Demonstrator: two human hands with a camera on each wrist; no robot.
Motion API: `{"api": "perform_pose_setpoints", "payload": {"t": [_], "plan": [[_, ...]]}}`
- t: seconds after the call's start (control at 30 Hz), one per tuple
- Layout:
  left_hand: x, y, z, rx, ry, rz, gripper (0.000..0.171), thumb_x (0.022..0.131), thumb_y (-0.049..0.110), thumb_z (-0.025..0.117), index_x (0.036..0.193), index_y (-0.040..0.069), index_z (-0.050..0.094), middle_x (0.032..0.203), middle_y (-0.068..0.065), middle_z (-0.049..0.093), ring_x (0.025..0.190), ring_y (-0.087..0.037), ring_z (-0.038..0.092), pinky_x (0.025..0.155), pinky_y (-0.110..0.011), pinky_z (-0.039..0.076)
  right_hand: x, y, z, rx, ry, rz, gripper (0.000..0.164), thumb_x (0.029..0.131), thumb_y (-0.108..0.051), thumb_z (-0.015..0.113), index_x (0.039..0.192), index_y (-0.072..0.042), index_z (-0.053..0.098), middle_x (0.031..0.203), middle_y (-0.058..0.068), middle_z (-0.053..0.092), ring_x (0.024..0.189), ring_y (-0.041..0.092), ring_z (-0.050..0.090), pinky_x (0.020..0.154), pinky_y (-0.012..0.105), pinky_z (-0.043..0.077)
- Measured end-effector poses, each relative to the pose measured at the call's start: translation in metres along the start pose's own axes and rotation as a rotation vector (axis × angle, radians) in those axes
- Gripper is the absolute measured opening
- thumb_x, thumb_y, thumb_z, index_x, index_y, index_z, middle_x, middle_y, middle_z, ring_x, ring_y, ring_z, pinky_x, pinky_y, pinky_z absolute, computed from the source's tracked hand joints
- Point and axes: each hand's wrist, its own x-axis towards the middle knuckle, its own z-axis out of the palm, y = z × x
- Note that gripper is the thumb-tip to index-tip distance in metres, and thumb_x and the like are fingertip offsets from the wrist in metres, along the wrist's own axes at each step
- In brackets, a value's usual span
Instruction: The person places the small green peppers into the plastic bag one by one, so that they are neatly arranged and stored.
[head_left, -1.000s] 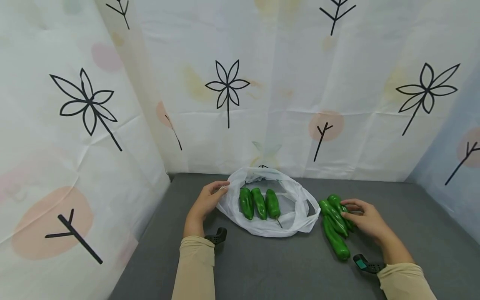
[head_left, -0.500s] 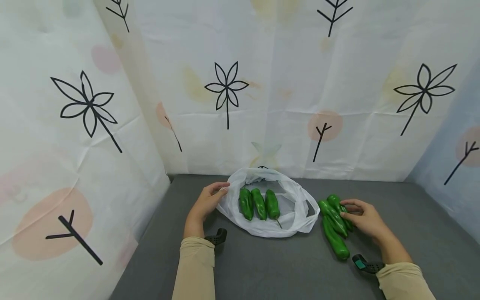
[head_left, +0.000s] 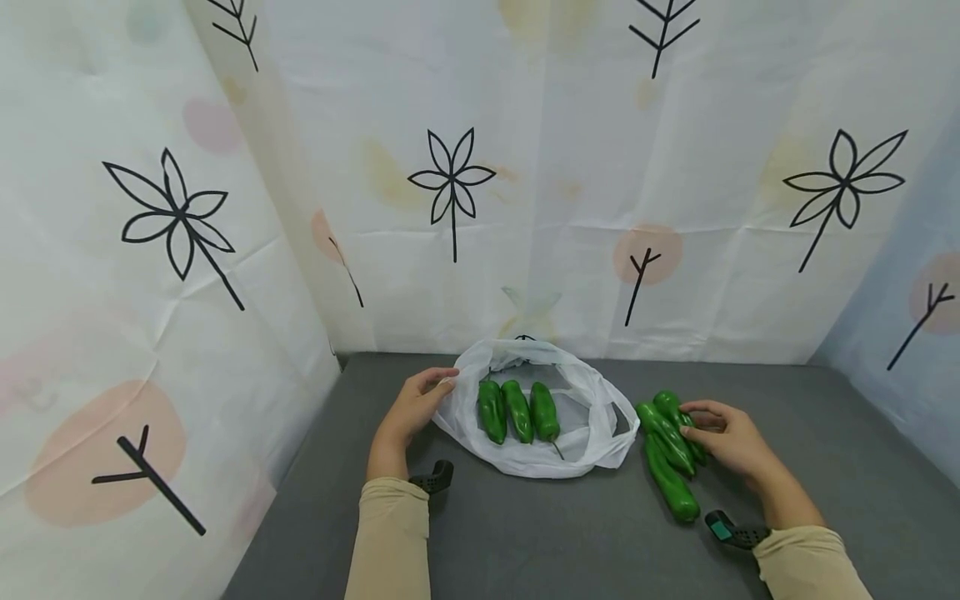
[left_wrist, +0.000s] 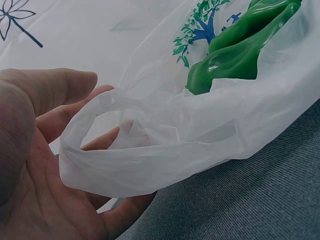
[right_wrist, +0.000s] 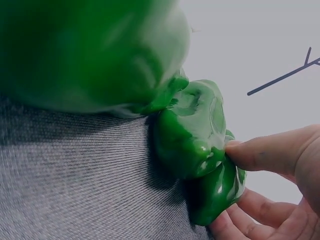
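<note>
A white plastic bag (head_left: 517, 463) lies with its mouth open on the grey table, three green peppers (head_left: 545, 412) side by side inside. At its left rim is my left hand (head_left: 408, 408); in the left wrist view a bag handle (left_wrist: 135, 170) loops against its fingers, while the thumb stays apart from the plastic. Several more green peppers (head_left: 672, 492) lie heaped to the right of the bag. My right hand (head_left: 738, 442) pinches the rightmost green pepper (right_wrist: 220, 192) of that heap, thumb on one side and fingers on the other.
Behind the grey table (head_left: 555, 533) hangs a white cloth (head_left: 555, 167) with plant drawings, and it continues along the left side. A dark wrist strap (head_left: 433, 475) sits on the left wrist, another strap (head_left: 738, 532) on the right.
Both hands, the bag and the peppers keep their places. Only the head view has shifted slightly.
</note>
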Motion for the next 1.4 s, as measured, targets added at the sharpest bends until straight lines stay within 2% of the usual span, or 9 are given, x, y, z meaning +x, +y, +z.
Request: {"api": "perform_pose_setpoints", "payload": {"t": [0.6,0.87,1.17,1.4], "plan": [[0.0,0.001,0.001,-0.004,0.004,-0.017,0.039,0.109,0.03,0.062,0.146,0.018,0.065,0.164,-0.012,0.046,0.157,-0.039,0.036,0.122,-0.065,0.036,-0.001,0.0,-0.001,0.021,0.012,0.001,0.054,0.107,-0.027,0.067,0.15,0.003,0.053,0.148,0.041,0.051,0.133,0.059,0.052,0.083,0.047,0.06],[-0.001,0.003,0.001,-0.006,0.004,-0.013,0.038,0.109,0.029,0.062,0.145,0.018,0.066,0.163,-0.011,0.048,0.156,-0.038,0.038,0.122,-0.064,0.037,-0.003,-0.005,-0.004,0.023,0.033,0.003,0.055,0.108,-0.028,0.065,0.152,0.002,0.051,0.149,0.042,0.048,0.135,0.06,0.05,0.088,0.054,0.06],[0.0,0.001,0.0,-0.001,0.005,-0.022,0.037,0.109,0.03,0.062,0.144,0.02,0.066,0.163,-0.011,0.048,0.156,-0.038,0.038,0.122,-0.064,0.036,-0.003,-0.015,-0.01,0.048,0.052,0.022,0.058,0.11,-0.031,0.062,0.156,0.001,0.046,0.154,0.041,0.042,0.139,0.062,0.045,0.098,0.066,0.053],[0.0,0.001,0.0,0.005,0.007,-0.018,0.037,0.109,0.029,0.062,0.144,0.02,0.067,0.163,-0.012,0.048,0.156,-0.038,0.038,0.122,-0.064,0.037,-0.005,-0.024,-0.011,0.064,0.067,0.016,0.058,0.11,-0.031,0.062,0.157,0.0,0.045,0.155,0.04,0.042,0.139,0.063,0.044,0.098,0.071,0.05]]}}
